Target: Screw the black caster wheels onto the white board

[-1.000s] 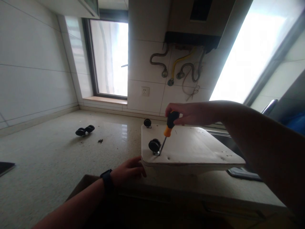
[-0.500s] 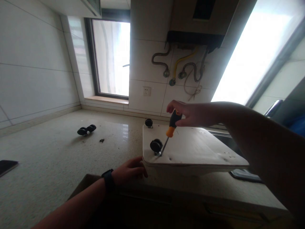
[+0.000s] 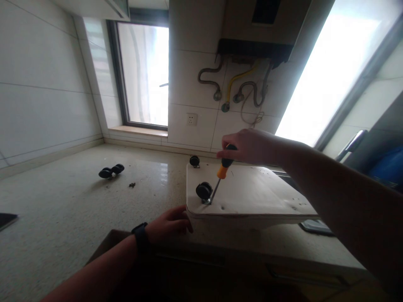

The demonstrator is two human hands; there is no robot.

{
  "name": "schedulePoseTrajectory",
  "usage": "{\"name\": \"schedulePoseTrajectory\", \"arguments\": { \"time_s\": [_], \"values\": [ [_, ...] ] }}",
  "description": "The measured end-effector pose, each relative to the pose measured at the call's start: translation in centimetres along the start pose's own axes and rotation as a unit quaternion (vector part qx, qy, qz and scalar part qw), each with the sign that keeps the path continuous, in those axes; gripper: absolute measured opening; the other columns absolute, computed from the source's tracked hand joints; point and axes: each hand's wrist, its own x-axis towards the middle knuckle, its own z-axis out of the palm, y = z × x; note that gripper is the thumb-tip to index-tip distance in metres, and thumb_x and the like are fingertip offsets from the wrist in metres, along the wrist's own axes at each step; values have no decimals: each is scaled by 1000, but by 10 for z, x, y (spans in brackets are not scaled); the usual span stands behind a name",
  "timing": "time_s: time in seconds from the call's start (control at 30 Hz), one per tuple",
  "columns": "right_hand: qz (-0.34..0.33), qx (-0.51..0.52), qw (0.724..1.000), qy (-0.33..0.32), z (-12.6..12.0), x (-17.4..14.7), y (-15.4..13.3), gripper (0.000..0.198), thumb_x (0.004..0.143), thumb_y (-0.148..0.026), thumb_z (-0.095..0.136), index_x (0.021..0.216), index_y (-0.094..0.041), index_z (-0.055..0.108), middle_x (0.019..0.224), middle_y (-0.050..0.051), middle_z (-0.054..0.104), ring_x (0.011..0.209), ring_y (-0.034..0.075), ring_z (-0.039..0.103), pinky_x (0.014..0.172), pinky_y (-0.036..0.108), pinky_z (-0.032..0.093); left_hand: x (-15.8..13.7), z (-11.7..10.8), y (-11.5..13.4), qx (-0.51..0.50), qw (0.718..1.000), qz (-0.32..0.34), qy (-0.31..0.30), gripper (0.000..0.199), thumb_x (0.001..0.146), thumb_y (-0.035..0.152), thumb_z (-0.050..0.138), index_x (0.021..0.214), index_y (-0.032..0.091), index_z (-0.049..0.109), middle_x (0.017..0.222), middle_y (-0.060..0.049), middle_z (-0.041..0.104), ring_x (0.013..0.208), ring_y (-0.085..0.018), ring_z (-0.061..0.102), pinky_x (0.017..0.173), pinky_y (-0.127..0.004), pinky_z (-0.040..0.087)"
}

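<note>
My right hand (image 3: 239, 144) is closed round the black and orange handle of a screwdriver (image 3: 223, 168). The shaft slants down to the mounting plate of a black caster (image 3: 204, 191), near the front left corner of a white box-like piece (image 3: 252, 193) with its casters facing up. Where the tip sits is too small to make out in detail. My left hand (image 3: 171, 222), a black watch on its wrist, holds that same corner from the side with partly bent fingers. Another caster (image 3: 194, 160) stands at the back left corner.
On the speckled counter (image 3: 151, 193) to the left lie loose black casters (image 3: 111, 170) and a small heap of screws (image 3: 132, 184). A dark flat object (image 3: 8, 220) is at the left edge. Behind are a wall socket (image 3: 192, 119), pipes and a window (image 3: 143, 75).
My right hand's fingers have shifted and now wrap more closely round the screwdriver handle. The tip stays by the same caster. The whole view has moved slightly.
</note>
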Motion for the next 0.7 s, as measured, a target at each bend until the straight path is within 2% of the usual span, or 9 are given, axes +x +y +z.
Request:
{"name": "schedulePoseTrajectory", "arguments": {
  "time_s": [0.1, 0.2, 0.37, 0.5, 0.57, 0.63, 0.7],
  "values": [
    [-40, 123, 990, -57, -6, -6, 4, 41, 86, -46, 62, 119, -24, 55, 102, 8, 72, 82, 24, 65, 67, 33, 42, 0, 0, -1, -3, 1000, 1, -2, 43, 93, 39, 69, 130, 20, 60, 98, -7, 75, 83, -18, 66, 76, -32, 49],
    [-49, 180, 978, -91, -10, -8, 10, 33, 83, -37, 65, 113, -25, 59, 103, 6, 73, 86, 24, 66, 71, 34, 45, -1, 1, 0, -8, 1000, 0, -1, 42, 92, 39, 69, 130, 20, 61, 99, -7, 75, 85, -19, 67, 77, -33, 49],
    [-6, 160, 986, -37, -7, -3, 14, 35, 79, -51, 73, 101, -24, 71, 88, 4, 74, 78, 22, 67, 67, 34, 45, -2, 2, 4, -1, 1000, -3, 2, 33, 92, 38, 69, 119, 20, 65, 99, -6, 75, 86, -19, 66, 79, -33, 49],
    [66, 186, 979, -60, -6, -2, 6, 39, 80, -59, 71, 89, -21, 68, 67, 2, 71, 61, 20, 68, 62, 34, 47, -1, 1, 4, 1, 1000, 1, 0, 33, 92, 37, 69, 120, 19, 65, 97, -6, 74, 82, -18, 65, 76, -32, 49],
    [70, 183, 979, -61, -4, -3, 4, 38, 83, -59, 68, 89, -21, 67, 65, 2, 70, 59, 20, 68, 62, 34, 48, 0, 0, 3, 2, 1000, -2, -3, 36, 92, 37, 69, 123, 19, 64, 97, -6, 74, 82, -18, 65, 76, -32, 49],
    [43, 166, 985, -34, -2, -5, 4, 39, 85, -59, 65, 98, -22, 67, 76, 4, 73, 68, 23, 70, 66, 35, 49, 0, 0, 2, -4, 1000, -6, -4, 40, 92, 37, 69, 128, 20, 62, 98, -7, 75, 86, -19, 66, 78, -33, 49],
    [-6, 179, 984, -19, 2, -7, 8, 41, 87, -52, 65, 115, -23, 63, 100, 8, 76, 88, 26, 72, 74, 37, 51, 0, 0, 2, -9, 1000, -6, -5, 43, 93, 37, 68, 132, 21, 60, 100, -7, 75, 89, -20, 67, 79, -34, 50]
  ]
}}
